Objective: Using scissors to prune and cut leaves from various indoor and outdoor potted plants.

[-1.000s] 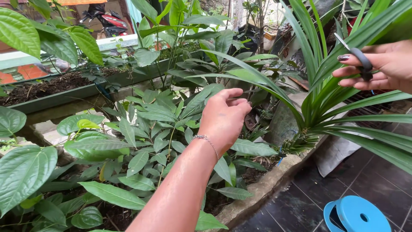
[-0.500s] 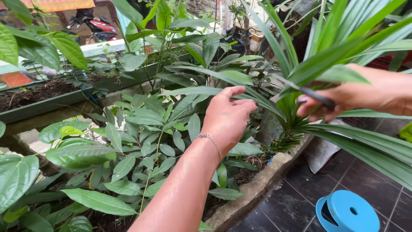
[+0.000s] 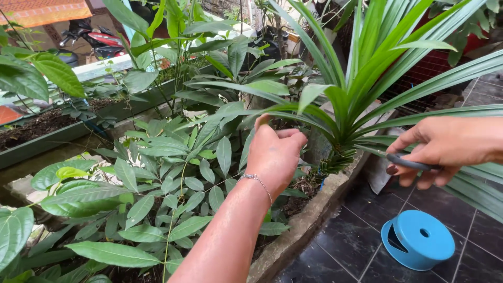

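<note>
My left hand (image 3: 275, 153) reaches over the planter and pinches one long green leaf (image 3: 293, 116) of a spiky, strap-leaved plant (image 3: 361, 89). A thin bead bracelet (image 3: 258, 181) sits on that wrist. My right hand (image 3: 448, 144) comes in from the right edge, shut on black-handled scissors (image 3: 414, 163) held low beside the plant's base. The blades are hidden among the leaves.
A raised concrete bed edge (image 3: 309, 220) borders dark floor tiles (image 3: 346, 251). On the tiles lies a blue round plastic object (image 3: 419, 240). Low leafy shrubs (image 3: 157, 178) fill the bed. A long soil trough (image 3: 47, 128) runs behind, with a parked scooter (image 3: 97, 39) beyond.
My right hand has come down from the upper right with the scissors to the plant's base. My left hand has shifted slightly right and closed on a long leaf.
</note>
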